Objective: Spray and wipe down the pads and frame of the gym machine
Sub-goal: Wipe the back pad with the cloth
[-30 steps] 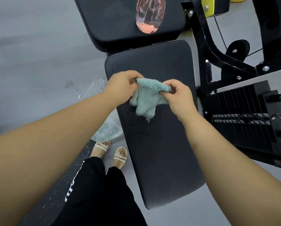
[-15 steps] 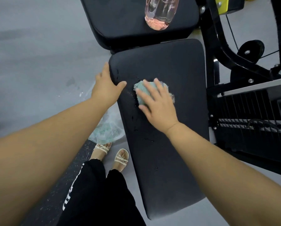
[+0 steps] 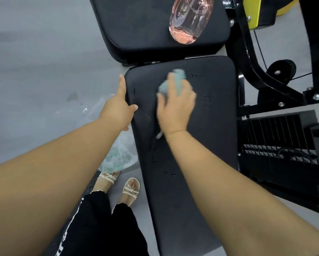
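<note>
A long black bench pad [image 3: 206,145] of the gym machine runs from the bottom up the middle, with small wet or worn marks on it. My right hand [image 3: 175,106] presses a light teal cloth [image 3: 179,80] flat on the pad's upper part; the hand is motion-blurred. My left hand [image 3: 119,108] rests on the pad's left edge, thumb on top and fingers along the side. A second black pad [image 3: 136,24] lies beyond, with a clear spray bottle of pink liquid [image 3: 190,21] lying on it.
The black machine frame [image 3: 251,71] and a weight stack [image 3: 284,145] stand to the right. A clear plastic bag with teal cloths [image 3: 118,156] lies on the grey floor left of the pad, by my sandalled feet [image 3: 131,189].
Both hands held the cloth above the pad a second ago. The right hand then pressed it on the pad and has slid it up and right; the left hand moved to the pad's edge.
</note>
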{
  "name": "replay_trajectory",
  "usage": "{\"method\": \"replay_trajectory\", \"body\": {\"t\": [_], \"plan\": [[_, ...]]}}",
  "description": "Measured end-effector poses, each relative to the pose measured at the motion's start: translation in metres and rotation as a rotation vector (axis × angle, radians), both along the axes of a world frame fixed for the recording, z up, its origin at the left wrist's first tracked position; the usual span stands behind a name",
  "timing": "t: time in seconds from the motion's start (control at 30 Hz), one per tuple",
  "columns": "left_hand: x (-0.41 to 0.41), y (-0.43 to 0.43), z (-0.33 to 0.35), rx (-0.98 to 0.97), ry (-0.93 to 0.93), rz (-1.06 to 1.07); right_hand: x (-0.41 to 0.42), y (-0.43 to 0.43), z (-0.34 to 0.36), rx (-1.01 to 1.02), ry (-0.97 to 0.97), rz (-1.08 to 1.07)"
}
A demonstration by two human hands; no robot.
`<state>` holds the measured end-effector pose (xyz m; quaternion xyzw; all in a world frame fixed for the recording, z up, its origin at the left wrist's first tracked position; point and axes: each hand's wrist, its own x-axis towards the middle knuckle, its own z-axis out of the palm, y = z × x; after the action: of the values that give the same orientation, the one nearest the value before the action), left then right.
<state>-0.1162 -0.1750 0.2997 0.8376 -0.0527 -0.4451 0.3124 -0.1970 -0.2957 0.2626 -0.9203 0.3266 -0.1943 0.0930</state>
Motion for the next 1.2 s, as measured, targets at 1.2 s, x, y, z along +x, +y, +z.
{"method": "replay_trajectory", "body": {"t": [1.2], "plan": [[0.002,0.004,-0.009,0.023,-0.049,-0.08,0.026,-0.017,0.0,-0.091,-0.066,0.556]]}}
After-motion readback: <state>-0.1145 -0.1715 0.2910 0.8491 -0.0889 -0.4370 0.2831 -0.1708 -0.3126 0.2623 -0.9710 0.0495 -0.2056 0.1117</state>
